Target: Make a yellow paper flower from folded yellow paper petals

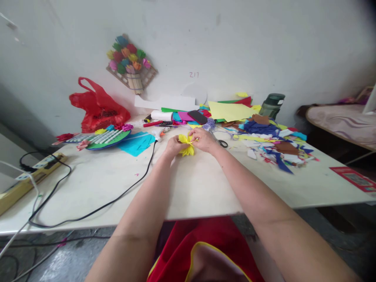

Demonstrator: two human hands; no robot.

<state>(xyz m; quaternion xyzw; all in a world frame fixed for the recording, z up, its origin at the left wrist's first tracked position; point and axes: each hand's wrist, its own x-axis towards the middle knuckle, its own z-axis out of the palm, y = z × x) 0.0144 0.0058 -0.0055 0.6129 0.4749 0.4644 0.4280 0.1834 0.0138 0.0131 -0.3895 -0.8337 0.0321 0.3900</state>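
A yellow paper flower [187, 149] with spread petals is held between my two hands over the middle of the white table. My left hand [173, 146] grips its left side with closed fingers. On the right, my right hand [203, 140] pinches the flower's upper right part. The exact fingertip contact is too small to make out. Just left of my hands lies a white glue gun [157, 135] with an orange tip and a black cord. A pair of black-handled scissors [223, 143] rests right of my right hand.
Paper scraps [282, 147] heap on the right, near a dark green bottle [273, 105]. A phone [197, 117] lies behind my hands. Left stand a red plastic bag [96, 105], a green disc with white rolls [110, 140] and blue paper [136, 145]. The black cord [117, 199] crosses the table.
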